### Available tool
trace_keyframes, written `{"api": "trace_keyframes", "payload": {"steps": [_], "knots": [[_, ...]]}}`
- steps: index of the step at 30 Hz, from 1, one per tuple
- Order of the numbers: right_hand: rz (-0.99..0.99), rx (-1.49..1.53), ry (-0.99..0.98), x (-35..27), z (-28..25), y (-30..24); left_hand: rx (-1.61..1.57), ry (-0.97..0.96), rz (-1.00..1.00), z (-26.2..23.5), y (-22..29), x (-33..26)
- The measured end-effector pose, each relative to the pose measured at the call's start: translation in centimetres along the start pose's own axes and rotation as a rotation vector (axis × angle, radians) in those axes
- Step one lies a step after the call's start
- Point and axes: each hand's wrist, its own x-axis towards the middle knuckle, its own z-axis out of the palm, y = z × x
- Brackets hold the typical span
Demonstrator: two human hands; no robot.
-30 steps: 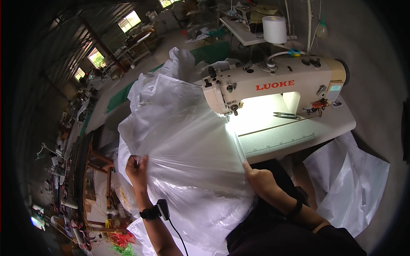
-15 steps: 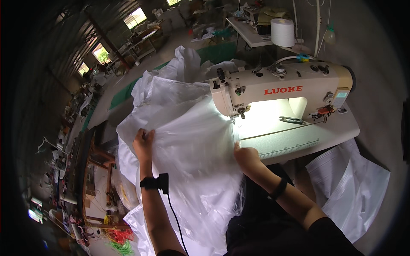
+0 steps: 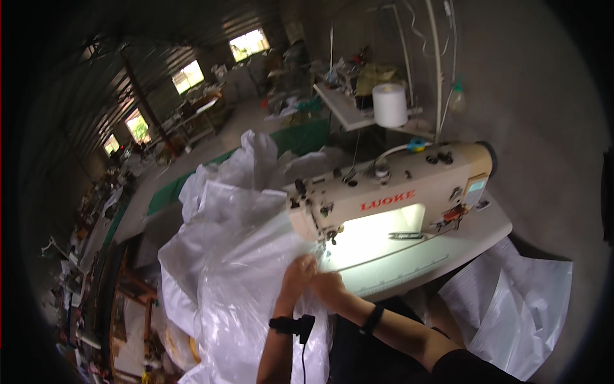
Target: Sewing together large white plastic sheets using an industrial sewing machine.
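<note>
A large, glossy white sheet (image 3: 236, 269) lies bunched across the left side of the sewing machine (image 3: 390, 185) and hangs down in front of me. My left hand (image 3: 299, 275) and my right hand (image 3: 328, 288) are close together at the sheet's right edge, just on my side of the needle. Both look closed on that edge, though motion blurs the fingers and their tips are partly hidden. Under the lit machine arm, thread snips (image 3: 406, 235) rest on the pale machine bed (image 3: 409, 265), to the right of my hands.
A white thread cone (image 3: 389, 105) stands behind the machine. At the lower right hangs more white sheeting (image 3: 511, 301). A wooden frame (image 3: 131, 288) is to the left, and a green strip (image 3: 300, 136) runs behind the heap. Cluttered worktables line the far room.
My left hand has left the middle of the sheet and moved right, beside my right hand near the needle. The whole view has shifted, so the machine appears lower and further left.
</note>
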Motion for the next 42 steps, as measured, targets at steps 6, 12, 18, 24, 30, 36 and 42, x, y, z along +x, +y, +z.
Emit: {"api": "trace_keyframes", "payload": {"steps": [6,12,18,24,30,36,42], "knots": [[-0.018,0.295,0.457,-5.9,-3.5,13.0,0.424,-0.005,-0.126,4.6,0.4,-2.4],[0.165,-0.262,0.610,-6.6,-4.2,23.0,0.405,0.037,-0.124,5.2,-1.5,-2.3],[0.239,-0.032,0.584,-5.9,-2.5,24.1,0.435,0.036,-0.133,5.0,-2.2,-1.2],[0.286,0.295,0.400,-9.1,-3.3,20.8,0.703,0.021,-0.294,3.6,-5.9,-0.7],[0.070,0.419,0.171,-8.5,-4.7,13.1,0.458,0.133,-0.214,0.7,-6.5,-6.6],[-0.119,0.226,0.158,-2.1,-2.5,6.0,0.377,0.209,-0.144,-0.9,-4.1,-12.2],[-0.081,-0.021,0.021,2.7,1.2,4.9,0.319,0.246,-0.128,-0.7,-3.2,-13.0]]}}
